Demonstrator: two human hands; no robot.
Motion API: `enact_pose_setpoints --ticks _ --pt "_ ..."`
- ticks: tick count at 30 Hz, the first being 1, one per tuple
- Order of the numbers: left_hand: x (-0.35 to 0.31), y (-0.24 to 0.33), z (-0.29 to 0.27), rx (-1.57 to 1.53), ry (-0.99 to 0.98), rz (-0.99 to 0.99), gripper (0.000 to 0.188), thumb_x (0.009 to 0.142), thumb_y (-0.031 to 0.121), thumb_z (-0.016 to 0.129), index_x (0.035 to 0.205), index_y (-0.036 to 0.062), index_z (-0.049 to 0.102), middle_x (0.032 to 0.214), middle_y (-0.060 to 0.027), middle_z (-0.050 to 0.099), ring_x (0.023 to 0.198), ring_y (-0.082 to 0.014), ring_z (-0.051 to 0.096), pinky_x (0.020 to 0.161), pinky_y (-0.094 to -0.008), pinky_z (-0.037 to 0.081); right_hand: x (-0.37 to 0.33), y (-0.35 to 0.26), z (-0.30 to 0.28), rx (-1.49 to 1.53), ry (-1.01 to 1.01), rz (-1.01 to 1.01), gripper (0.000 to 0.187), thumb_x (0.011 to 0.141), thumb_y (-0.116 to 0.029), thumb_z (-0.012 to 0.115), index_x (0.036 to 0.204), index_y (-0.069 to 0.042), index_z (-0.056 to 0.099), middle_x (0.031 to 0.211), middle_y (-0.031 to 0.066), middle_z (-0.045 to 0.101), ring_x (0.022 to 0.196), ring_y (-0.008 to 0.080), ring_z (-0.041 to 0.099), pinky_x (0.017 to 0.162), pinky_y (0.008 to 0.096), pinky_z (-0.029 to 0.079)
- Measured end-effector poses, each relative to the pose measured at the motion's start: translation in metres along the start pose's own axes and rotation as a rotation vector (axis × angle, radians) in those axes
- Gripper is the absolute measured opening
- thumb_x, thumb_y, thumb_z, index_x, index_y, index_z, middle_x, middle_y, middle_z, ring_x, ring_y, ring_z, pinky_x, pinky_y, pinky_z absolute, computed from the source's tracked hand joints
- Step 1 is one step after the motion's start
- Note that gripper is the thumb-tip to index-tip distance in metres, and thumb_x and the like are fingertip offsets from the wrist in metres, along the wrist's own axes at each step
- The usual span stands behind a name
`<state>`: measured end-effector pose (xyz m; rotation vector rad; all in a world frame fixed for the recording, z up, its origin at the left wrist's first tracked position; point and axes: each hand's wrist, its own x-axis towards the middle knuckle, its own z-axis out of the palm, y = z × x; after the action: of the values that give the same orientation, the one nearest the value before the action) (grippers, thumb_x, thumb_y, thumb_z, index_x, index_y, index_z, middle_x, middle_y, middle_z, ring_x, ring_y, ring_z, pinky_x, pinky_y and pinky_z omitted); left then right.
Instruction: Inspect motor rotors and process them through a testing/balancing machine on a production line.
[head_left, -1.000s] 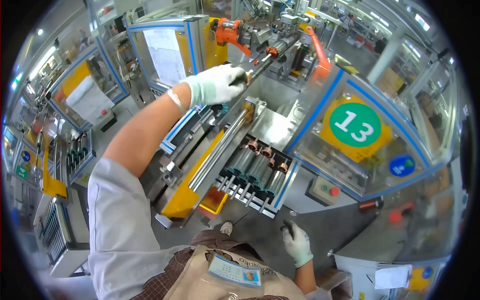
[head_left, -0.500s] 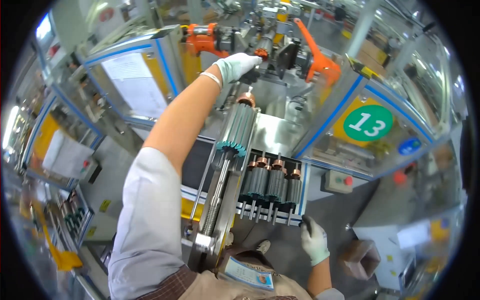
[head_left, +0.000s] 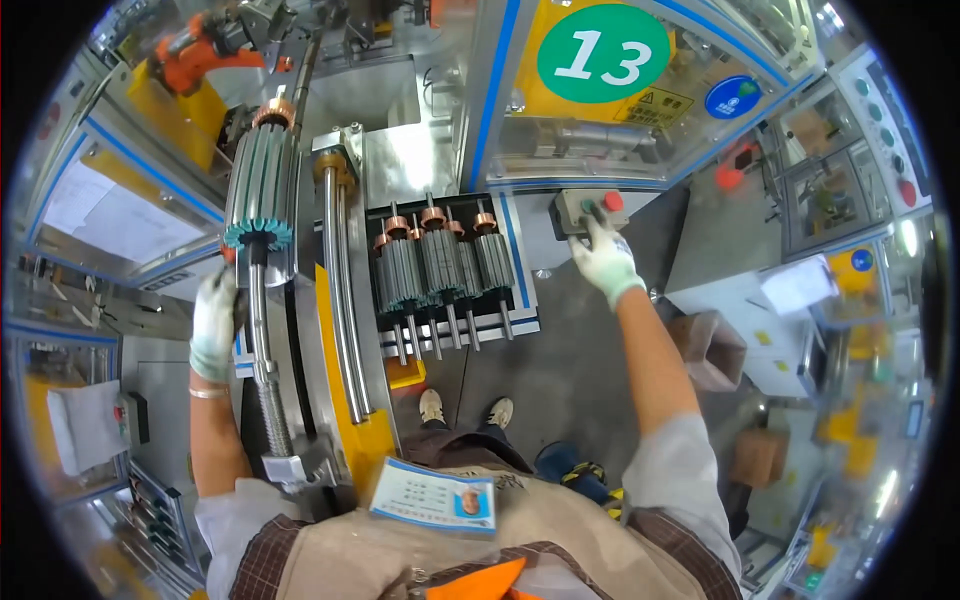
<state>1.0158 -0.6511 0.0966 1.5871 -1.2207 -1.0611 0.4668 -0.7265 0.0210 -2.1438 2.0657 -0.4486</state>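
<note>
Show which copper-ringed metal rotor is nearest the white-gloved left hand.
The teal-striped rotor, alone on the metal machine; the others share the metal tray.

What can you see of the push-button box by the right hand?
The push-button box is a pale grey housing with rounded corners, perhaps plastic or painted metal. A round red button stands toward its right; a green one shows left of it, partly hidden. In the picture, the box sits just below the clear guard panel, right of the armature tray. The right hand has dark fingertips at its face, apparently touching; whether a button is pressed cannot be told.
</note>
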Motion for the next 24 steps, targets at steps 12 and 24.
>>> enact_pose_setpoints --ticks 12,24 --pt "-0.008 -0.197 0.036 0.895 0.018 0.017 0.033 0.087 0.035 0.059 0.095 0.0032 0.064 0.092 -0.0243 0.065 0.086 -0.0441 0.062 0.080 -0.0495 0.048 0.033 -0.057 0.008 -0.138 -0.406 0.145 0.080 0.083 -0.052 0.060 0.147 -0.012 0.034 0.149 0.0239 0.034 0.131 0.0385 0.044 0.109 0.0434 0.035" --pt "-0.038 -0.114 0.049 0.825 0.333 -0.006 0.066 0.077 0.039 0.070 0.132 0.0081 0.051 0.111 -0.0204 0.065 0.103 -0.0354 0.062 0.088 -0.0418 0.050 0.009 -0.188 0.017 0.091 -0.504 -0.364 0.099 0.064 -0.036 0.082 0.144 -0.002 0.033 0.137 0.0249 0.044 0.129 0.0365 0.043 0.108 0.0385 0.035"
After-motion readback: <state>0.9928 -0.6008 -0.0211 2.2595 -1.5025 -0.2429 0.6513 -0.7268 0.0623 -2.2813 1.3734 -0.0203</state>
